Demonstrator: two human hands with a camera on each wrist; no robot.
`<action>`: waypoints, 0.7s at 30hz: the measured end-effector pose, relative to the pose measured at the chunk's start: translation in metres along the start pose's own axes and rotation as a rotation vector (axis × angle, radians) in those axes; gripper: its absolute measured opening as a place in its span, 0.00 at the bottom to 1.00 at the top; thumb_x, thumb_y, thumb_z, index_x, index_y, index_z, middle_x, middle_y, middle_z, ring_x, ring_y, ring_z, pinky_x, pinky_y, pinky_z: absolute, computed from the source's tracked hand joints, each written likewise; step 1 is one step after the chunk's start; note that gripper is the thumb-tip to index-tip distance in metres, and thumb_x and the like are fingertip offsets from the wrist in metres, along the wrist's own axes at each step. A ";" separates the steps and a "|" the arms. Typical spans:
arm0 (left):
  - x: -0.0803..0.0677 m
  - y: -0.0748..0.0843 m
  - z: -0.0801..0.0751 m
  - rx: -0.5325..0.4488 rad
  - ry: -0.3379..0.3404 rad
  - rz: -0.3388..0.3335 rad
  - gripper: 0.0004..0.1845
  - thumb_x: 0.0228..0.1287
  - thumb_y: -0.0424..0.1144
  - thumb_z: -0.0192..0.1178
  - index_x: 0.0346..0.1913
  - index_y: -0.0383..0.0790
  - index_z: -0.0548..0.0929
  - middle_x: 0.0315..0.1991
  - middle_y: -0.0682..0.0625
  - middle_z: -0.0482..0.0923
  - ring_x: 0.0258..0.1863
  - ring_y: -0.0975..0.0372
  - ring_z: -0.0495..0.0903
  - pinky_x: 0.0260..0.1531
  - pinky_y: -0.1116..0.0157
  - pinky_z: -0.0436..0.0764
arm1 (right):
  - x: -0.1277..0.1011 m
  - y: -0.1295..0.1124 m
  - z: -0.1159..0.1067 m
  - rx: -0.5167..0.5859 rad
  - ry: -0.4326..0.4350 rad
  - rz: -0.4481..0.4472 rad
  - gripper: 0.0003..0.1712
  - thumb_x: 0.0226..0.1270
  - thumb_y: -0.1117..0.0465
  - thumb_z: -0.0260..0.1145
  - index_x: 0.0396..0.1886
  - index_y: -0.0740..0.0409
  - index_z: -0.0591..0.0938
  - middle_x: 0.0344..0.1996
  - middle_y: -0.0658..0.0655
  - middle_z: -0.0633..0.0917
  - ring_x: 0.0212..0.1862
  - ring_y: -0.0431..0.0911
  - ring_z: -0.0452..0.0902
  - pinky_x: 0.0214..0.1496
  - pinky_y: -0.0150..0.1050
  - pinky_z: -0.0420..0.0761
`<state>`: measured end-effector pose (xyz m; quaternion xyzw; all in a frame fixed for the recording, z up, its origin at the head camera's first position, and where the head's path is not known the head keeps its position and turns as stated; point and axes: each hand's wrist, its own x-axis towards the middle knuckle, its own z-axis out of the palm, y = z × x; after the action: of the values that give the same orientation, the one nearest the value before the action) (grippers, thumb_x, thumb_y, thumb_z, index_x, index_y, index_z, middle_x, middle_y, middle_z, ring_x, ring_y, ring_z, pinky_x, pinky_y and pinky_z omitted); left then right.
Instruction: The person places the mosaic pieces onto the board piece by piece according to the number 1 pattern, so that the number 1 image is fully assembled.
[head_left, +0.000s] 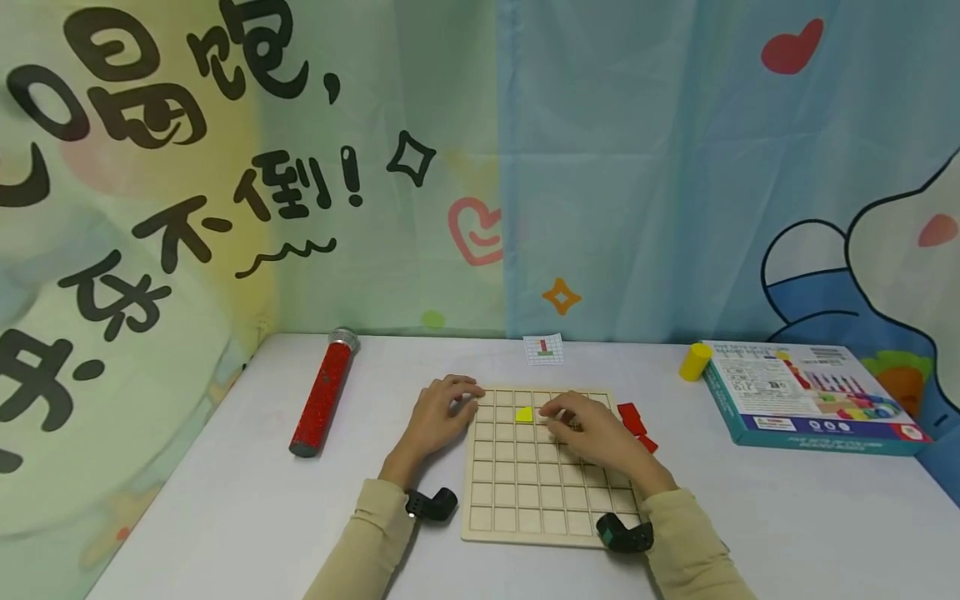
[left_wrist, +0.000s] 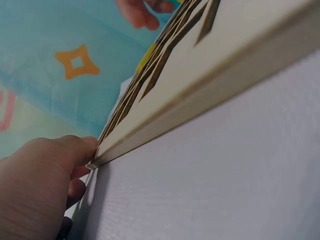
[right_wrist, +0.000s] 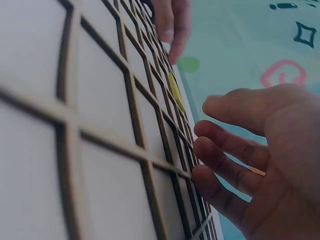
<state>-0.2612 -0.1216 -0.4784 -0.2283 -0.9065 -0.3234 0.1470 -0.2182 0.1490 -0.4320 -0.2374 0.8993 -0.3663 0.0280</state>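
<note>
A pale wooden grid board (head_left: 525, 500) lies flat on the white table. A small yellow piece (head_left: 524, 414) sits in a cell near the board's far edge. My left hand (head_left: 442, 412) rests at the board's far left corner, its fingers touching the edge (left_wrist: 95, 162). My right hand (head_left: 581, 425) hovers over the far middle cells just right of the yellow piece (right_wrist: 175, 90), fingers (right_wrist: 220, 150) loosely curled and holding nothing. Red pieces (head_left: 633, 421) lie on the table beside the board's right edge.
A red tube with a silver cap (head_left: 324, 392) lies at the left. A small card (head_left: 543, 349) sits beyond the board, a yellow cylinder (head_left: 695, 362) and a printed box (head_left: 806, 398) to the right. Patterned curtains hang behind the table (head_left: 225, 467).
</note>
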 end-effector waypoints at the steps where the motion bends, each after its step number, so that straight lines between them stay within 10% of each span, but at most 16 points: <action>1: 0.000 0.001 0.000 0.000 -0.001 0.003 0.09 0.64 0.40 0.59 0.46 0.49 0.84 0.51 0.51 0.80 0.40 0.59 0.77 0.40 0.61 0.67 | -0.002 0.002 -0.002 0.005 -0.002 -0.006 0.12 0.67 0.61 0.60 0.50 0.55 0.79 0.47 0.53 0.82 0.42 0.43 0.76 0.40 0.34 0.76; 21: -0.001 0.002 0.001 0.009 0.008 0.014 0.09 0.63 0.39 0.59 0.45 0.48 0.84 0.52 0.49 0.80 0.40 0.58 0.77 0.39 0.61 0.67 | -0.023 0.044 -0.054 -0.044 0.116 0.178 0.16 0.71 0.55 0.57 0.52 0.58 0.77 0.48 0.60 0.81 0.47 0.53 0.77 0.45 0.44 0.76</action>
<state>-0.2597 -0.1204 -0.4785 -0.2328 -0.9057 -0.3192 0.1539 -0.2283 0.2215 -0.4250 -0.1357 0.9247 -0.3557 0.0033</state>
